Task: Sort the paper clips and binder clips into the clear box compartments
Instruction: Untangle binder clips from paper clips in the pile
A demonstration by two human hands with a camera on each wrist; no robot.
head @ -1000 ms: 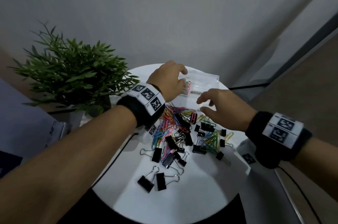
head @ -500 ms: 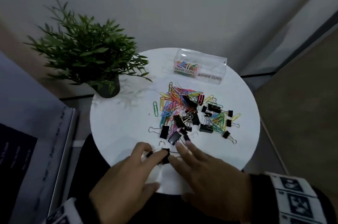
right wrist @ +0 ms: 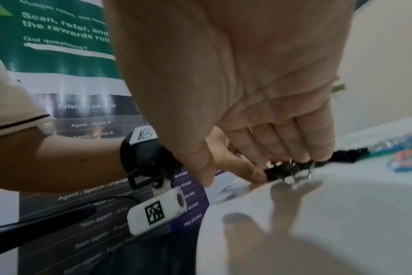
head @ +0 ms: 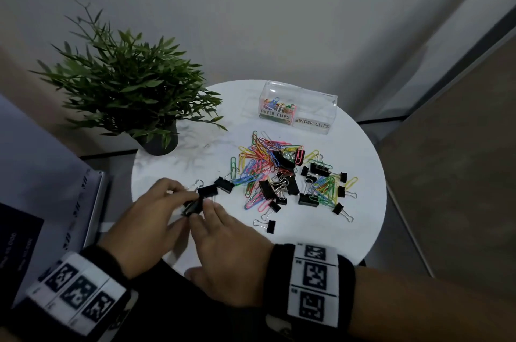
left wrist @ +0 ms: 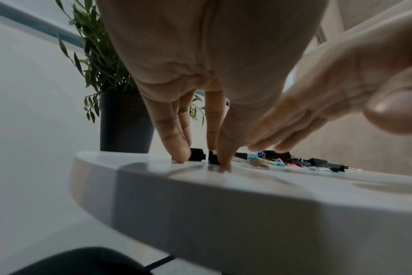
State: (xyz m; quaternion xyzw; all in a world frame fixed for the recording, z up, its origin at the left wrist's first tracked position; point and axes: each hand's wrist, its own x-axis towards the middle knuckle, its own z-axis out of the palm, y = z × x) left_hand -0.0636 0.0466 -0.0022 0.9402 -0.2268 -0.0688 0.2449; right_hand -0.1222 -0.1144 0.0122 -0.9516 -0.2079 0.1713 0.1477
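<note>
On the round white table (head: 363, 163), seen from the head camera, the clear plastic two-compartment box (head: 298, 107) stands at the far edge. Its compartment labelled PAPER CLIPS holds a few coloured wire paper clips, and the one labelled BINDER CLIPS looks empty. A mixed heap of coloured paper clips (head: 259, 163) and small black binder clips (head: 290, 171) lies mid-table, so most of the sorting seems left to do. Near the front edge, the left hand (head: 148, 218) and the right hand (head: 226, 246) meet over two black binder clips (head: 199, 199); blur hides the exact grip. A potted green plant (head: 125, 90) stands at the table's left.

From the left wrist, that hand's fingertips (left wrist: 180, 154) press down on the tabletop beside a black clip (left wrist: 196, 154), fingers fairly straight.

From the right wrist, the right fingers (right wrist: 294, 148) curl down onto a black clip with silver handles (right wrist: 285, 172), while the left fingers touch its other side. Whether the clip is pinched or only gathered cannot be told.
</note>
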